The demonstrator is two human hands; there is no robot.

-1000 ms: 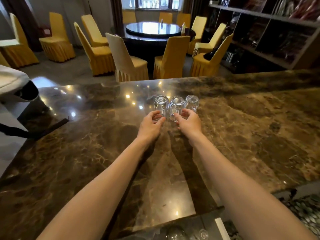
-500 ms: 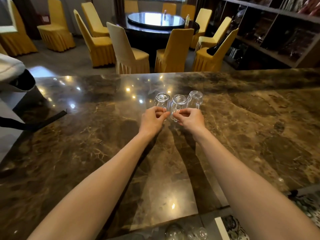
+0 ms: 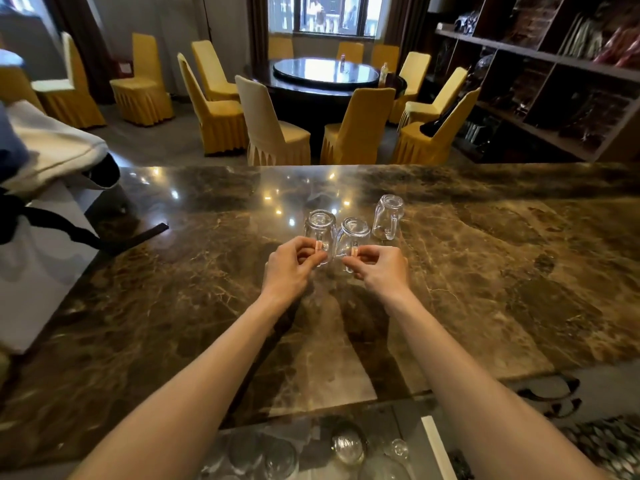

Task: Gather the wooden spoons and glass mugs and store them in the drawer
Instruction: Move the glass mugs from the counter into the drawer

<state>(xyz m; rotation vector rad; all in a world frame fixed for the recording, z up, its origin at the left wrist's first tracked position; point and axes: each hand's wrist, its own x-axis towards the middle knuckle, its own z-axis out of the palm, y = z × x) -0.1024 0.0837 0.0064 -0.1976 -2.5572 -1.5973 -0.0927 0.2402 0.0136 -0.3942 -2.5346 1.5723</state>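
Three clear glass mugs stand upside down on the brown marble counter (image 3: 485, 271). My left hand (image 3: 292, 263) pinches the handle of the left mug (image 3: 320, 226). My right hand (image 3: 381, 266) pinches the handle of the middle mug (image 3: 354, 233). The third mug (image 3: 388, 216) stands apart to the right, a little farther back, with its handle facing me. Below the counter's near edge an open drawer (image 3: 408, 420) shows several pieces of glassware (image 3: 348, 443). No wooden spoons are in view.
A white bag with a black strap (image 3: 52, 216) lies on the counter's left end. Beyond the counter stand yellow-covered chairs (image 3: 273, 129) around a round dark table (image 3: 325, 72). Dark shelving (image 3: 554, 74) fills the right wall.
Both hands closed on the handles of the left and middle mugs and drew them toward me, away from the third mug. The camera tilted up slightly.
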